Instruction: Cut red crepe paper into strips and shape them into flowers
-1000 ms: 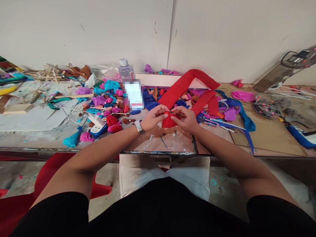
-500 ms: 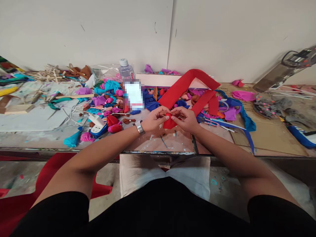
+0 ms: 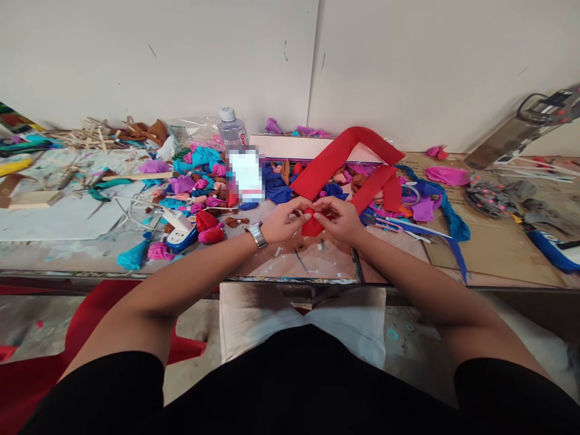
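Cloth [image 3: 312, 229], red, sits right of the bottle [image 3: 232, 130] and nearer me, pinched by my left hand [image 3: 286, 222] and right hand [image 3: 341, 221]; looks part-gathered, unfinished. Red strip [image 3: 328, 162], right of bottle, lies ungathered.

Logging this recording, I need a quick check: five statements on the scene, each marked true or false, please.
The left hand and right hand both hold a small red fabric piece. True.
The wristwatch is worn on the right. False: the wristwatch is worn on the left.
A long red strip lies bent over coloured pieces. True.
The bottle has a red cap. False: the bottle has a white cap.
A power strip lies on the table, left of the hands. True.
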Demonstrator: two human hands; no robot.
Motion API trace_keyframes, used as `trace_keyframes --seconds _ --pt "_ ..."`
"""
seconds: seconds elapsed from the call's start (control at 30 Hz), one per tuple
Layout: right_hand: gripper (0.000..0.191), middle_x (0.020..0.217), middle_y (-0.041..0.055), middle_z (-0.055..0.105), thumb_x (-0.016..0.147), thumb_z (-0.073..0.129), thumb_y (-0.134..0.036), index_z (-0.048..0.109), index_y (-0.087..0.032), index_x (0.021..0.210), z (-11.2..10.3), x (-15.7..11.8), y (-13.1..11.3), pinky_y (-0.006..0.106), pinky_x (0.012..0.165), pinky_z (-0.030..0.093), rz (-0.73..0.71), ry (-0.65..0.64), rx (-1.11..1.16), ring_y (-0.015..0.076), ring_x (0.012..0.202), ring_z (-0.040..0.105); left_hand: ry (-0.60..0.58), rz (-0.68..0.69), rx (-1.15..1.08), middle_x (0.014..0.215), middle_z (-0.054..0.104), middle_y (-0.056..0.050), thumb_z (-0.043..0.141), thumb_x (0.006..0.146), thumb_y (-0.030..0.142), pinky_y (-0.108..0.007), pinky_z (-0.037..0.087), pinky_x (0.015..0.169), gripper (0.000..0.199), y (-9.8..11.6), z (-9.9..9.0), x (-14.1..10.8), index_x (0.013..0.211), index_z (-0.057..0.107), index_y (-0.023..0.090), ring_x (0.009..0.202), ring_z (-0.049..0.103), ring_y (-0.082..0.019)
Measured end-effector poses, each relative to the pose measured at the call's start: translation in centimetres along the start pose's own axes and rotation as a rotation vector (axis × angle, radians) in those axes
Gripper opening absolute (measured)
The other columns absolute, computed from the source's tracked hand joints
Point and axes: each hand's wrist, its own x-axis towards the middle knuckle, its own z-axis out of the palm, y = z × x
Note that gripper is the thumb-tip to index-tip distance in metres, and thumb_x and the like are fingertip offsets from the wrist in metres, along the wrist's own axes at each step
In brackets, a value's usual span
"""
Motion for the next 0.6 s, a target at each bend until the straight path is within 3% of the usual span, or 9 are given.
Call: trace_keyframes --seconds 0.27,0.6 --pt "0.024 0.108 0.008 0.081 0.099 0.07 -0.04 0.072 -0.023 0.116 -0.04 0.18 -0.3 0.037 0.085 0.064 0.004 -0.013 -0.032 0.023 0.096 0.078 0.013 -0.064 -0.086 0.109 0.075 -0.007 0.069 0.099 0.05 -0.031 0.054 0.082 0.037 -0.01 0.28 0.09 0.119 0.065 0.019 0.093 0.07 -0.017" --pt "0.027 0.102 0.0061 0.078 0.099 0.072 -0.044 0.071 -0.024 0.117 -0.27 0.17 0.19 0.036 0.083 0.06 -0.016 -0.001 -0.03 0.022 0.09 0.075 -0.015 -0.085 -0.33 0.105 0.074 -0.007 0.069 0.099 0.052 -0.03 0.053 0.086 0.037 -0.12 0.31 0.48 0.114 0.065 0.018 0.094 0.069 -0.016"
